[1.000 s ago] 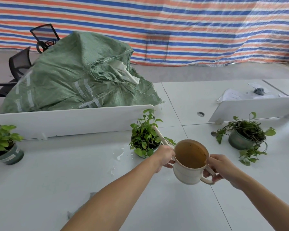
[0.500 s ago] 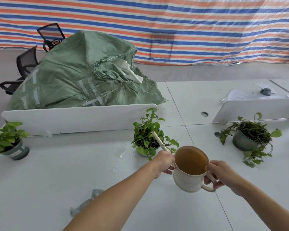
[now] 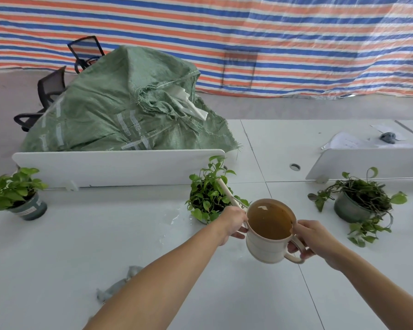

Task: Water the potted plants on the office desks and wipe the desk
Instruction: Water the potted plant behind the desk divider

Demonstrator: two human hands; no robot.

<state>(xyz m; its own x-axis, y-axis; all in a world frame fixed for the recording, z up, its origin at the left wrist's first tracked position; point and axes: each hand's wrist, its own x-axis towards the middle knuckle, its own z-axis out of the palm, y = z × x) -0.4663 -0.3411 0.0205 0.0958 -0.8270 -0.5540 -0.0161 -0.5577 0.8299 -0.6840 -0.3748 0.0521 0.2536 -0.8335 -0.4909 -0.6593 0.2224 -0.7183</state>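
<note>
A cream watering can with brownish water inside hangs above the white desk. My right hand grips its handle. My left hand holds the can's side at the base of the thin spout, which points into the middle potted plant. A second potted plant stands at the far left, and a third, trailing one, stands at the right. A grey rag lies on the desk under my left forearm, partly hidden by it.
Small water spills lie left of the middle pot. White divider panels run behind the plants. A big green woven sack fills the far desk, with black chairs behind it. Papers and a grey wad lie far right.
The view has shifted so the scene sits further right and lower. Both hands keep their hold on the can, spout still in the middle plant.
</note>
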